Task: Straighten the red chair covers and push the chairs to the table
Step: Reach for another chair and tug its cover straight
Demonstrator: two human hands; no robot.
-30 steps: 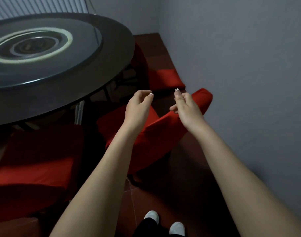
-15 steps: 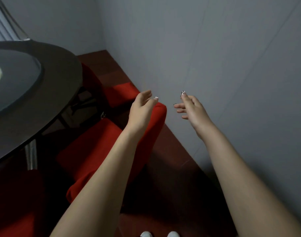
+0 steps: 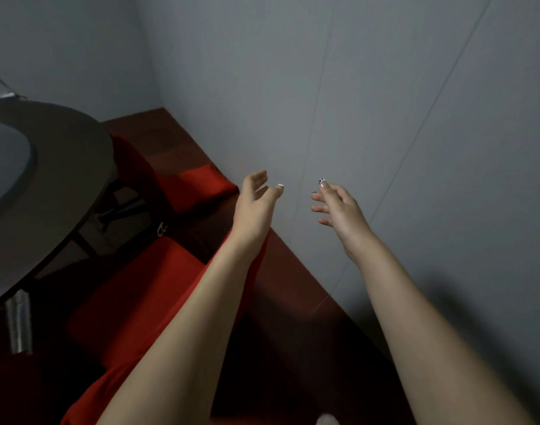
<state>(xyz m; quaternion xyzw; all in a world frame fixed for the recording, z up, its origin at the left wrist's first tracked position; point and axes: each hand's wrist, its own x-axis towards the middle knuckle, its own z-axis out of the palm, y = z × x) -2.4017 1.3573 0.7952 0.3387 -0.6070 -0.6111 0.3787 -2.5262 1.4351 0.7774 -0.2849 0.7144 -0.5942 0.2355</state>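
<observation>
Red fabric chair cover point(image 3: 133, 302) sits by the rim of the round dark table point(image 3: 63, 179), under the left forearm point(image 3: 201, 302). Left hand point(image 3: 256, 204), right hand point(image 3: 339, 210): empty, fingers loosely spread. Advice: grip both backrest corners, tug evenly.

chair covers point(image 3: 130, 305): red | table point(image 3: 63, 167): dark grey-brown | wall point(image 3: 385, 102): plain grey | floor point(image 3: 293, 271): dark reddish-brown

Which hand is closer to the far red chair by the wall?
Left. The left hand hovers just beside the far red chair; the right hand is farther right, before the grey wall.
</observation>
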